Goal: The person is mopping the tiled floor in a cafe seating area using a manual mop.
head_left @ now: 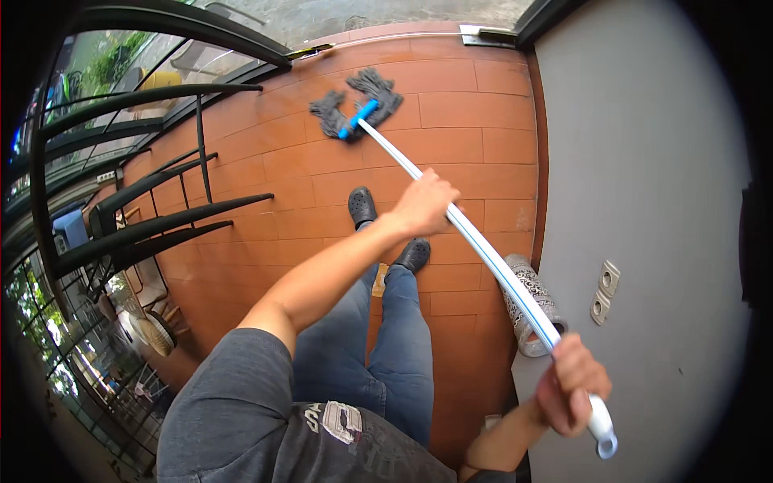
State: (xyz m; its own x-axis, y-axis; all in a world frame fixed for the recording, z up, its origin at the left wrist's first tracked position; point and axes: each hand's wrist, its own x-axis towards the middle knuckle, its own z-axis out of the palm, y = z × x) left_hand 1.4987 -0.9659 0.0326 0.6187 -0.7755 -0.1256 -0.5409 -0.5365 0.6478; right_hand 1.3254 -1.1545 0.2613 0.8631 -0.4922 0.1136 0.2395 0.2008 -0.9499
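Observation:
I hold a mop with a long white handle (483,245) that runs diagonally from lower right to upper middle. My left hand (423,204) grips the handle about halfway along. My right hand (570,385) is closed around its top end, near the grey wall. The grey string mop head (358,105) with a blue clamp rests on the orange floor tiles (451,145) far ahead of my black shoes (362,207).
A black curved metal railing (161,217) lines the left side, with an open drop beyond it. A grey wall (644,201) stands on the right. A patterned grey cylinder (531,302) stands against it. A door sill (483,34) lies at the far end.

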